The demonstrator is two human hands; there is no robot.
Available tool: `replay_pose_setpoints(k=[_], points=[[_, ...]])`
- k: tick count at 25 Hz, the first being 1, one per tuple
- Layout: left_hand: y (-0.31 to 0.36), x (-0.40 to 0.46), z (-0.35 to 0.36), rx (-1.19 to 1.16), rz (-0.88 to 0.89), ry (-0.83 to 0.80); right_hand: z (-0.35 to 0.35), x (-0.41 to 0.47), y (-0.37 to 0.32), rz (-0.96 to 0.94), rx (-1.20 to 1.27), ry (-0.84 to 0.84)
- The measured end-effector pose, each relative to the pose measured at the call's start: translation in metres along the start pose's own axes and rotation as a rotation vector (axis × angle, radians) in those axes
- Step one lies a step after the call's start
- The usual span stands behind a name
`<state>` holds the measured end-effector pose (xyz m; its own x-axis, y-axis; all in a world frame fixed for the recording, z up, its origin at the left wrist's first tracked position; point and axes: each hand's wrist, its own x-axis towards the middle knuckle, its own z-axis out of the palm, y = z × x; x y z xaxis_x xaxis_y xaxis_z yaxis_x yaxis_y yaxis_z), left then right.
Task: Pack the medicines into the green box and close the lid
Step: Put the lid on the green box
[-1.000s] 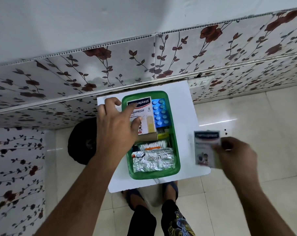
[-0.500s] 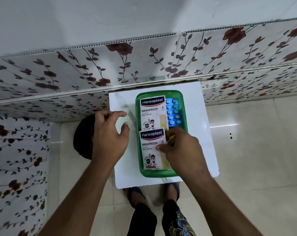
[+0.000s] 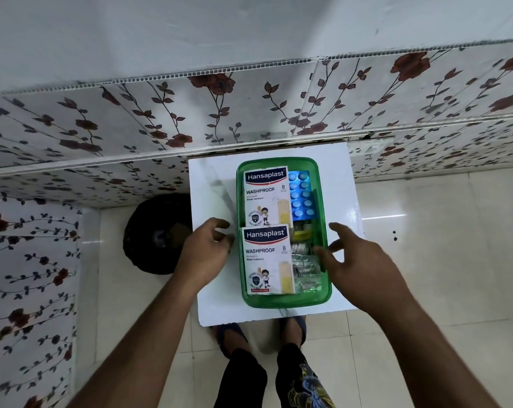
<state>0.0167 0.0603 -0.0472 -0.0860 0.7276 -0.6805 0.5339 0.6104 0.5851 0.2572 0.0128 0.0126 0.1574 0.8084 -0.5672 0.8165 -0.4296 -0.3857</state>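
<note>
The green box (image 3: 281, 302) stands open on a small white table (image 3: 337, 178). Inside, two Hansaplast cartons lie flat along the left side, one far (image 3: 265, 195) and one near (image 3: 267, 260). A blue blister pack (image 3: 302, 195) and silver foil strips (image 3: 306, 275) fill the right side. A see-through lid (image 3: 217, 187) lies faintly visible on the table left of the box. My left hand (image 3: 205, 251) pinches the lid's near edge beside the box's left wall. Over the right wall my right hand (image 3: 355, 260) hovers empty with its fingers spread.
The table's far edge touches a floral-patterned wall (image 3: 249, 107). A round black object (image 3: 155, 234) sits on the tiled floor left of the table. My feet in sandals (image 3: 231, 337) show under the table's near edge.
My right hand carried the second Hansaplast carton into the box, laid it at the near left, let go and drew back right. My left hand shifted from the box to the lid.
</note>
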Motion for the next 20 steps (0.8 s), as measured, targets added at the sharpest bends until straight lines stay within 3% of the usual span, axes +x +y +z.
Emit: replay_pose_setpoints(k=[3, 15, 20], points=[[0.004, 0.004, 0.009, -0.140, -0.082, -0.055, 0.007, 0.008, 0.005, -0.104, 0.079, 0.009], [0.023, 0.007, 0.023, 0.019, -0.060, 0.047, -0.031, -0.005, 0.038, -0.112, 0.245, 0.123], [0.054, -0.045, -0.037, 0.157, 0.082, 0.315, -0.022, 0.002, 0.041, -0.112, 0.223, 0.137]])
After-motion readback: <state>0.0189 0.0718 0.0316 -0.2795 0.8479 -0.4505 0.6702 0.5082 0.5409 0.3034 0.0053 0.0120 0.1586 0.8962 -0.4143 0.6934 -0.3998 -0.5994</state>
